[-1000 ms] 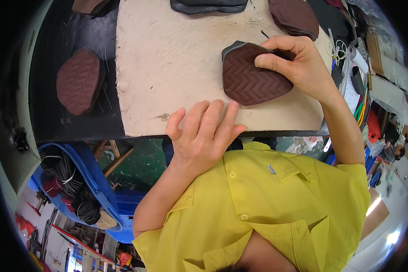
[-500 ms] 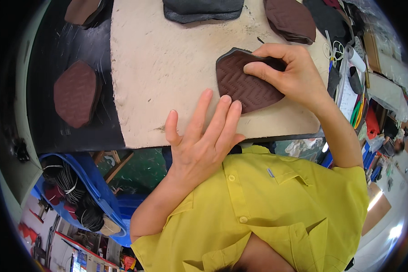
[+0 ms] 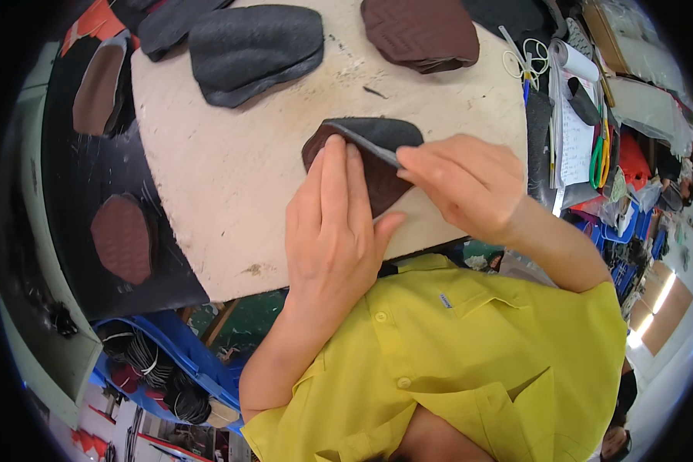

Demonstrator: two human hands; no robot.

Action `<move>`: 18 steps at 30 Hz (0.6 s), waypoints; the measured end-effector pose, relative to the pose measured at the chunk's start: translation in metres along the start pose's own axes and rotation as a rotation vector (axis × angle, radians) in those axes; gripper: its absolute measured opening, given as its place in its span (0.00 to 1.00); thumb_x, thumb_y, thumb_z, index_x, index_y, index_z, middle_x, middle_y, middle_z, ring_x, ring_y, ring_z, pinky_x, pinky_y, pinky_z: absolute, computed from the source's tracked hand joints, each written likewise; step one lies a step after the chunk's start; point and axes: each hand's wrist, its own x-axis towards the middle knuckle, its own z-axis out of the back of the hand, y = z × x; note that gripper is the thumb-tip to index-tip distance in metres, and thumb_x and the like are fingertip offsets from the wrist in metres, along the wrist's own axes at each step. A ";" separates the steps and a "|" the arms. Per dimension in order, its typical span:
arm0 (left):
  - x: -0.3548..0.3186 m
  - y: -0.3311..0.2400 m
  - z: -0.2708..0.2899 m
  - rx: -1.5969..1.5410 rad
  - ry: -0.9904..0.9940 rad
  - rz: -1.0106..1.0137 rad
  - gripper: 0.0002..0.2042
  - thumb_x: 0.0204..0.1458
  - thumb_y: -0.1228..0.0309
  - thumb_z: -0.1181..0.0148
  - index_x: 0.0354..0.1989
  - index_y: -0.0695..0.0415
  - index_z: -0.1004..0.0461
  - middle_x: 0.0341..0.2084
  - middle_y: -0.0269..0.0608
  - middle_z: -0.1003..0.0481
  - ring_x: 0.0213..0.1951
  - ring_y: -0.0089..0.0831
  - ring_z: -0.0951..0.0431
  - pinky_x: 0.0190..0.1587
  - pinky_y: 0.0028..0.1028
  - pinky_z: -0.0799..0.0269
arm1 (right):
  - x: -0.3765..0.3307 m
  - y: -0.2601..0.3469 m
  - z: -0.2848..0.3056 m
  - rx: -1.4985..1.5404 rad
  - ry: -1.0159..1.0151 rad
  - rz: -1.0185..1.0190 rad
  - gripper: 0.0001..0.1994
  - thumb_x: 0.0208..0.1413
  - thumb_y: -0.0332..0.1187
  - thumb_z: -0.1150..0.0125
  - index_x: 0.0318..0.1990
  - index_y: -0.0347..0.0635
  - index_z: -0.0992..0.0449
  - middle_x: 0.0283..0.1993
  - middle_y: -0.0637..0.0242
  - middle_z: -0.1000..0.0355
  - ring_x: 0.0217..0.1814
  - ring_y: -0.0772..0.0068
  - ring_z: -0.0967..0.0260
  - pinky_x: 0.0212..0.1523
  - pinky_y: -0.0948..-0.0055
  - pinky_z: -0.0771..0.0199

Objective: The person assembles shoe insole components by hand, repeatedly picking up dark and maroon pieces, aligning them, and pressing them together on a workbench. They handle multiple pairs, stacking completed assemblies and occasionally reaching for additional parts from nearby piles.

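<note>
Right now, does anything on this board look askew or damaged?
Only the brown sole piece under the hands: its upper edge is folded over, showing the dark back, with the right hand pinching that flap and the left hand pressing the piece flat. The board is scuffed and stained. Nothing looks spilled.

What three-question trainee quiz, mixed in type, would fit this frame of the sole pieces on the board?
1. True or false: the left hand lies flat on the brown sole piece.
2. Which hand lifts the dark layer off that piece? A. left B. right C. neither
3. Fill in: the piece lies on the pale ____.

Key:
1. True; its fingers press on the piece.
2. B; the right hand pinches the dark layer's edge and folds it up from the brown piece.
3. Board; a black sole stack and a brown sole stack also lie on it.
</note>
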 end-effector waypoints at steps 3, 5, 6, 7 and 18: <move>-0.004 -0.004 -0.002 0.037 0.079 0.016 0.44 0.48 0.46 0.38 0.64 0.73 0.40 0.66 0.60 0.44 0.61 0.52 0.38 0.62 0.41 0.40 | 0.001 0.001 0.004 0.152 0.060 -0.375 0.05 0.51 0.28 0.31 0.33 0.36 0.20 0.28 0.62 0.23 0.24 0.69 0.26 0.25 0.76 0.25; -0.001 -0.004 -0.001 0.028 0.091 0.018 0.46 0.47 0.44 0.39 0.63 0.74 0.40 0.67 0.61 0.45 0.61 0.53 0.38 0.62 0.41 0.40 | 0.005 0.000 0.004 0.338 0.069 -0.705 0.06 0.51 0.28 0.31 0.30 0.36 0.20 0.24 0.61 0.24 0.22 0.72 0.25 0.26 0.76 0.24; 0.000 -0.004 -0.001 0.022 0.100 0.030 0.47 0.43 0.40 0.41 0.65 0.68 0.38 0.68 0.62 0.46 0.60 0.53 0.37 0.61 0.41 0.40 | 0.004 -0.003 0.004 0.397 0.083 -0.785 0.06 0.51 0.29 0.31 0.30 0.36 0.20 0.23 0.62 0.24 0.22 0.73 0.25 0.26 0.76 0.24; 0.000 -0.005 0.000 0.033 0.107 0.018 0.46 0.43 0.39 0.41 0.65 0.64 0.37 0.68 0.62 0.47 0.60 0.53 0.37 0.61 0.42 0.40 | 0.004 -0.005 0.004 0.461 0.100 -0.860 0.06 0.52 0.29 0.31 0.29 0.36 0.21 0.22 0.62 0.24 0.22 0.73 0.25 0.26 0.76 0.25; 0.000 0.014 0.007 -0.421 -0.214 0.106 0.33 0.42 0.52 0.30 0.57 0.56 0.28 0.64 0.55 0.40 0.61 0.51 0.38 0.57 0.43 0.37 | 0.002 -0.012 0.003 0.341 0.056 -0.431 0.07 0.45 0.30 0.28 0.31 0.39 0.20 0.24 0.62 0.25 0.24 0.68 0.26 0.25 0.73 0.27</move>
